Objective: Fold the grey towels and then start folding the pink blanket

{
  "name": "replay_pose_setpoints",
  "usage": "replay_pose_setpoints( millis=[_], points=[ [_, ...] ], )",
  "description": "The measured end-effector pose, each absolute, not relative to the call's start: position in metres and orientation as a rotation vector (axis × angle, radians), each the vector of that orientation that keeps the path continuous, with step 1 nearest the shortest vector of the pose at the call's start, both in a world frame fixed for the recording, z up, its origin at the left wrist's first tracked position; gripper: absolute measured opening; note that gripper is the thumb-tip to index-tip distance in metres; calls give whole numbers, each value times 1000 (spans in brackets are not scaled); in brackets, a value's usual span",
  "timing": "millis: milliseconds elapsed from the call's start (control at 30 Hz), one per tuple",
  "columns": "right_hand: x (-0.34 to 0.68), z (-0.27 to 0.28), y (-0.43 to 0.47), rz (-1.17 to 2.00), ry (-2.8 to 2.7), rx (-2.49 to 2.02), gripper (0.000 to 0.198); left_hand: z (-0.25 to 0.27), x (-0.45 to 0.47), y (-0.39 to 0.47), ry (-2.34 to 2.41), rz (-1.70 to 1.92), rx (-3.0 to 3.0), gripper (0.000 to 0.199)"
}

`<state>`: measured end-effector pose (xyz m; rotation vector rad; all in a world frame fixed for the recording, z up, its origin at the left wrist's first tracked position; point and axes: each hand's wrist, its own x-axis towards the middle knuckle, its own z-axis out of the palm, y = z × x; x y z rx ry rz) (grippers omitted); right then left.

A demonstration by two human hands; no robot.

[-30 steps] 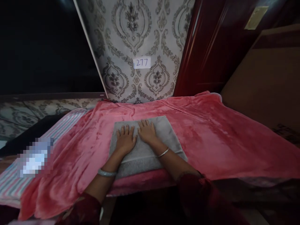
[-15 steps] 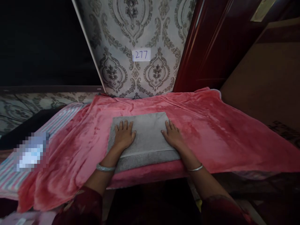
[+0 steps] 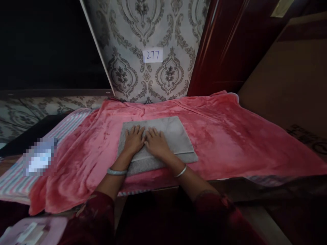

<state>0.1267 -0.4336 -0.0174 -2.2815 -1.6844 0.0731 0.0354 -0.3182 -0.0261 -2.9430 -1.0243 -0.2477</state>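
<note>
A folded grey cloth, perhaps a towel, lies flat on the pink plush blanket. On the cloth's left part my left hand rests palm down, its fingers stretched out. Close beside it, my right hand also lies flat on the cloth, fingers extended, the two thumbs nearly touching. Neither hand grips anything. A fold line runs along the cloth's near side, and part of that edge is hidden under my wrists.
A striped cloth shows at the left, with a pixelated object on it. Behind stand a dark screen and a patterned wall with a paper marked 277. A cardboard box is at right, a pink item lower left.
My right hand has moved left across the grey cloth, from its right edge to beside my left hand. The left hand stays at about the same spot. The view has shifted slightly.
</note>
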Motion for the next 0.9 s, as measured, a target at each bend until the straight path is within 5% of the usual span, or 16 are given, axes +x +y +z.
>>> replay_pose_setpoints(
  millis=[500, 667, 900],
  points=[
    [188, -70, -585, -84, -1337, -2612, 64, -33, 37, -317, -1032, -286, -2918, 59],
    [184, -19, -531, -250, -1482, -2427, 57, -31, 35, -319, -1171, -489, -2926, 64],
    [151, 9, -387, -41, -1876, -2245, 58, -26, 30, -316, -1361, -677, -2735, 61]
  ],
)
